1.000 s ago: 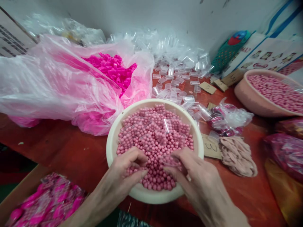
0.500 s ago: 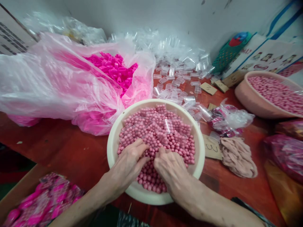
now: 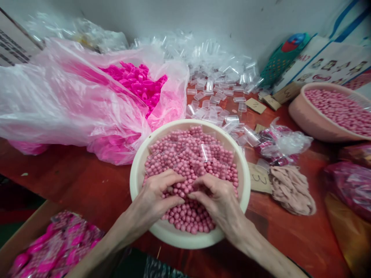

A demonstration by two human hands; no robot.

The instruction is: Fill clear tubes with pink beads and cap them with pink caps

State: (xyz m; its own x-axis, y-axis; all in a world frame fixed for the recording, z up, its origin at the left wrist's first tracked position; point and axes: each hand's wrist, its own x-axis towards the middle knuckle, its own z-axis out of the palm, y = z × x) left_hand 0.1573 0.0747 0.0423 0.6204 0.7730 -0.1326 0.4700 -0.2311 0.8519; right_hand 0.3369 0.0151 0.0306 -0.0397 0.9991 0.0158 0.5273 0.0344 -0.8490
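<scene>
A cream bowl point(image 3: 139, 170) heaped with small pink balls point(image 3: 197, 158) stands on the red table in front of me. Both my hands are down in the balls at the near side of the bowl. My left hand point(image 3: 156, 197) curls its fingers around a clump of balls. My right hand point(image 3: 218, 200) meets it fingertip to fingertip, fingers bent inward; what they hold is hidden. Several clear plastic tubes point(image 3: 205, 152) lie on top of the balls farther back.
A pink plastic bag of bright pink caps point(image 3: 136, 81) lies at the left. Loose clear tubes point(image 3: 214, 96) pile up behind the bowl. A second bowl of balls point(image 3: 301, 119) stands at the right, numbered cardboard tags point(image 3: 257, 179) beside it. A cardboard box of filled pink pieces point(image 3: 55, 243) sits at the lower left.
My right hand, which held a clear tube at the bowl's near right, has moved left to meet my left hand. Both hands now press together in the balls.
</scene>
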